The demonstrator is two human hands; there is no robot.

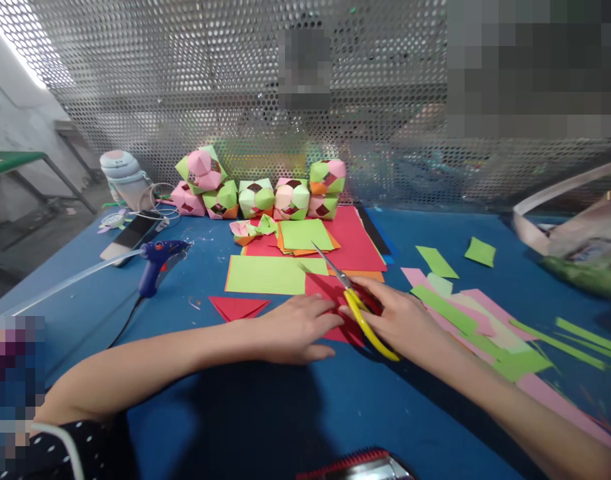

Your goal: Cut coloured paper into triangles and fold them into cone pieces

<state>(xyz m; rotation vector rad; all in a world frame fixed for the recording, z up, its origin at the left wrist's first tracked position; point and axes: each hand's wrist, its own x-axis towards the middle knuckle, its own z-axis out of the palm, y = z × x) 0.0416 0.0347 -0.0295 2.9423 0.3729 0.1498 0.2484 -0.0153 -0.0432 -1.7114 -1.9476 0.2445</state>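
Yellow-handled scissors (pixel 363 320) are in my right hand (pixel 393 312), their blades pointing up and to the left over the paper. My left hand (pixel 300 328) lies on the blue table with its fingers spread, touching the edge of a red sheet (pixel 318 285). Part of that red sheet is hidden under both hands and the scissors. Just beyond lies a long light green strip (pixel 270 275). A folded red triangle (pixel 239 307) rests left of my left hand. Behind them, a stack of green and orange squares (pixel 305 235) sits on larger red paper (pixel 363 243).
Paper balls (pixel 256 198) line the back by the perforated metal screen. A blue glue gun (pixel 155 267), a phone (pixel 133 238) and a bottle (pixel 125 180) stand left. Paper scraps (pixel 510 333) and a bag (pixel 585 233) lie right; a red-edged object (pixel 360 465) is at the front.
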